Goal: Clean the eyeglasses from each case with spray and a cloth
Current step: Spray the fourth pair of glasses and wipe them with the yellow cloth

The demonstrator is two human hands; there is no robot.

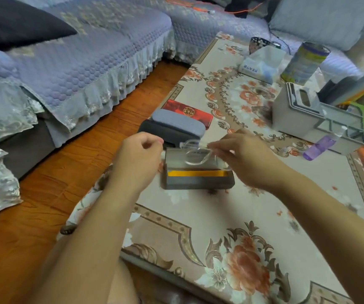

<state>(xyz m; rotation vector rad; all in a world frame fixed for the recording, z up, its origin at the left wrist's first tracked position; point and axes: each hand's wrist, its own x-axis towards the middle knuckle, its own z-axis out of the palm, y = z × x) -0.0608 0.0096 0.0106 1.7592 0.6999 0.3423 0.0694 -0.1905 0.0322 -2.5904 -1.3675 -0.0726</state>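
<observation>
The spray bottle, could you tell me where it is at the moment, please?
In the head view, the purple spray bottle lies on its side on the table, right of the right hand, beside the grey organiser.

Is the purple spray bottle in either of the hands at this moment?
No. The purple spray bottle lies on the table to the right, apart from both hands, while the right hand pinches the clear eyeglasses.

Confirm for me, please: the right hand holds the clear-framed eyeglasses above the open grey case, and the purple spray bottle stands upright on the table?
Not quite. The head view shows the purple spray bottle lying on its side on the table, not upright. The right hand does hold the clear-framed eyeglasses above the open grey case.
</observation>
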